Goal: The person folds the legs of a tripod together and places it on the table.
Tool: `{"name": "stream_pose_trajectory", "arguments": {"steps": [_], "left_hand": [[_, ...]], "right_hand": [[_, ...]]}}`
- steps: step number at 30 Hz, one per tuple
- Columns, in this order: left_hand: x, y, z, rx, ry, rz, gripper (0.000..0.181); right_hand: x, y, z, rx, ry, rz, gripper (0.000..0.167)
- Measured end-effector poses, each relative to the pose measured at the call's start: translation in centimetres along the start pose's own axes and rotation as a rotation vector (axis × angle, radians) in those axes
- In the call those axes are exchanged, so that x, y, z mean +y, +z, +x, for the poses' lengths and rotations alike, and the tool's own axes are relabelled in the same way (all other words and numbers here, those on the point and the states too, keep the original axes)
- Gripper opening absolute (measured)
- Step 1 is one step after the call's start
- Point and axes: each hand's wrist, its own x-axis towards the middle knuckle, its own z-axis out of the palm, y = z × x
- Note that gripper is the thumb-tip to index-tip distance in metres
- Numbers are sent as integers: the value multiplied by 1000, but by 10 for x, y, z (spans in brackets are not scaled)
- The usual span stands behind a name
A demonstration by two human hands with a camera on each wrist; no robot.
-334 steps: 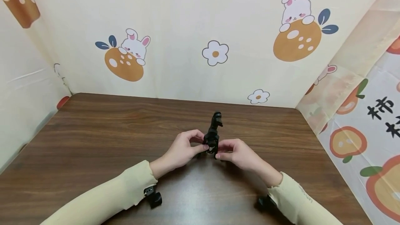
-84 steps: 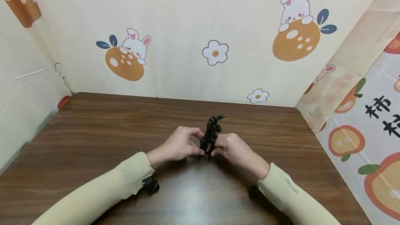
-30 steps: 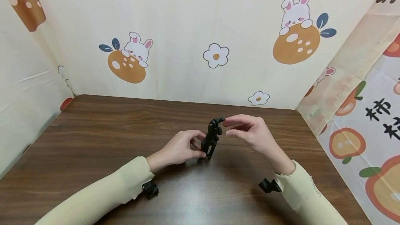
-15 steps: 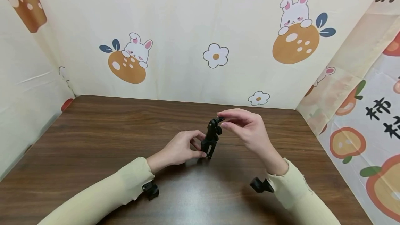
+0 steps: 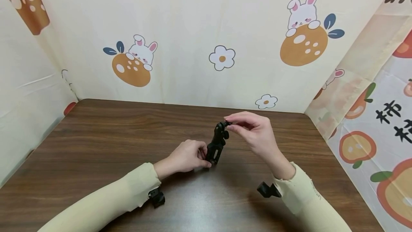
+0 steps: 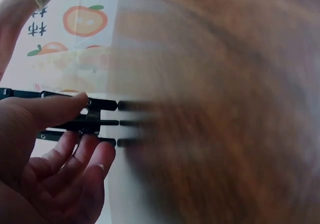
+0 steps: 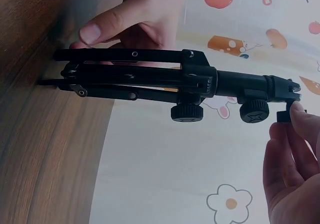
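A small black tripod (image 5: 215, 150) stands upright on the table, its legs folded close together. My left hand (image 5: 186, 156) holds the legs low down; in the left wrist view the thumb lies along one leg and curled fingers touch another. Up at the tilting top mount (image 7: 286, 113), the thumb and fingers of my right hand (image 5: 254, 131) pinch the piece. Two round knobs (image 7: 255, 111) stick out from the tripod's column in the right wrist view. The leg tips (image 6: 110, 105) point down at the tabletop; part of the legs is hidden behind the left fingers.
A brown wood-grain table (image 5: 122, 128) lies under both hands. Behind it hangs a pale curtain (image 5: 183, 46) printed with rabbits, fruit and flowers, with more cloth at both sides. A black wrist camera (image 5: 269, 190) juts from below the right sleeve.
The tripod's legs, wider apart at first, are folded in. My right hand left the legs, rose to the top mount and now pinches it. My left hand shifted slightly down along the legs.
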Motion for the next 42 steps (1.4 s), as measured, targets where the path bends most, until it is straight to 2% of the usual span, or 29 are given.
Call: {"name": "stream_pose_trajectory", "arguments": {"steps": [7,10,17,22,27,37,42], "left_hand": [[1,3,0,108,62,22,20],[1,3,-2,142,71,17,20],[-4,-3,-4,173,94,-34,17],[-9,-13,-10,198,111,-78,11],[-15,-21,-16,227,119,-86,9],[-19,-30,-21,277,134,-68,10],[-22,-36,-23,312,112,-102,10]], "right_hand": [[0,-4,-2,31,28,3,22],[0,-7,-3,47,49,7,21],[2,-22,-9,92,72,-47,21],[8,-33,-19,106,162,-113,22],[18,-40,-30,81,262,-96,27],[38,-45,-46,19,328,-69,28],[48,-45,-51,-29,371,-102,26]]}}
